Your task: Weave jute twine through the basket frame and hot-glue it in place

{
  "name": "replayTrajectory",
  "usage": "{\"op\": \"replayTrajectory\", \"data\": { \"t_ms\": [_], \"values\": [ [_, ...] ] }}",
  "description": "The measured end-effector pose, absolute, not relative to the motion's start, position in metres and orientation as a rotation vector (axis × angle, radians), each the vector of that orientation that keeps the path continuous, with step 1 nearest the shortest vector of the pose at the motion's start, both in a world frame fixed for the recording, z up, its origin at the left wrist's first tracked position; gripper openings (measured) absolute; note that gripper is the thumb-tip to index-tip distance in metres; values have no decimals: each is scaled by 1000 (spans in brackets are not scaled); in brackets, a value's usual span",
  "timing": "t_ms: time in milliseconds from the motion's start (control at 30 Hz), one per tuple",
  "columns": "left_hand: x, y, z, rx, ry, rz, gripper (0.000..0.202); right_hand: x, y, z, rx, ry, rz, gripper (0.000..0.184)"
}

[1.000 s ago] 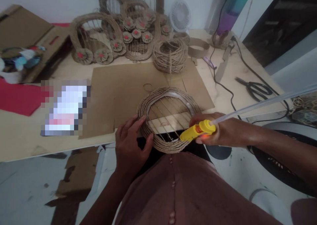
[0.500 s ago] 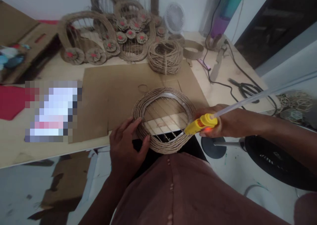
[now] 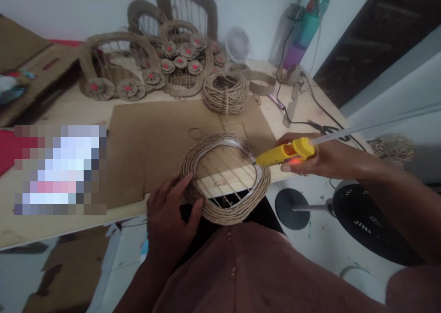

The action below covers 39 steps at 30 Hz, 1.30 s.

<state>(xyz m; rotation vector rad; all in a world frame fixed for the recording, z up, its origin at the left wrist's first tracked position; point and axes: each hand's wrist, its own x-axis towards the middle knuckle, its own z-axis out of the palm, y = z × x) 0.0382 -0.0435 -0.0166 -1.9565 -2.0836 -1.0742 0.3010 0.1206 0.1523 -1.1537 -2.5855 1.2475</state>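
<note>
A round frame wrapped in jute twine, with thin strings across its opening, lies over the near edge of the wooden table. My left hand grips its lower left rim, thumb on top. My right hand is closed round a yellow glue gun with a long clear glue stick trailing to the right. The gun's nozzle touches the frame's right rim.
A cardboard sheet lies under the frame. Behind it sit a ball of jute twine, several twine-wrapped arches with rosettes, a small white fan, scissors and a black cable. A black floor fan stands at lower right.
The glue gun's nozzle has moved from the frame's lower right rim up along the right rim. My left hand keeps its hold on the lower left rim.
</note>
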Motion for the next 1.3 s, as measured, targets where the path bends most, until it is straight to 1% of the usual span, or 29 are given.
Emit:
{"op": "replayTrajectory", "data": {
  "t_ms": [67, 167, 333, 433, 500, 600, 667, 733, 800, 900, 1133, 1200, 1300],
  "values": [
    [38, -44, -17, -1974, -2075, -1083, 53, 306, 114, 148, -1281, -2345, 1310, 32],
    [37, -44, -17, -2002, -2035, -1073, 54, 313, 103, 136, -1400, -2095, 1244, 33],
    [37, -40, -14, -2006, -1961, -967, 55, 325, 105, 111, -1434, -1873, 1042, 35],
    [36, -40, -13, -2027, -1951, -928, 52, 333, 121, 94, -1455, -1869, 789, 42],
    [34, -43, -13, -2032, -2003, -1023, 49, 338, 133, 84, -1454, -1922, 522, 48],
    [30, -48, -13, -1936, -2182, -1312, 48, 345, 149, 71, -1493, -2043, 179, 56],
    [28, -49, -12, -1836, -2294, -1475, 48, 349, 158, 67, -1524, -2143, 64, 60],
    [28, -48, -10, -1795, -2344, -1532, 47, 353, 165, 65, -1510, -2247, -20, 60],
    [29, -44, -7, -1824, -2330, -1460, 44, 356, 173, 63, -1461, -2344, -108, 56],
    [30, -39, -4, -1904, -2246, -1250, 42, 359, 184, 60, -1344, -2478, -259, 51],
    [30, -35, -9, -2023, -2003, -887, 49, 364, 203, 56, -985, -2743, -407, 48],
    [29, -35, -8, -2035, -2003, -859, 48, 365, 208, 54, -912, -2769, -434, 49],
    [25, -33, -3, -2003, -2121, -983, 40, 367, 216, 51, -860, -2816, -442, 50]
  ]
}}
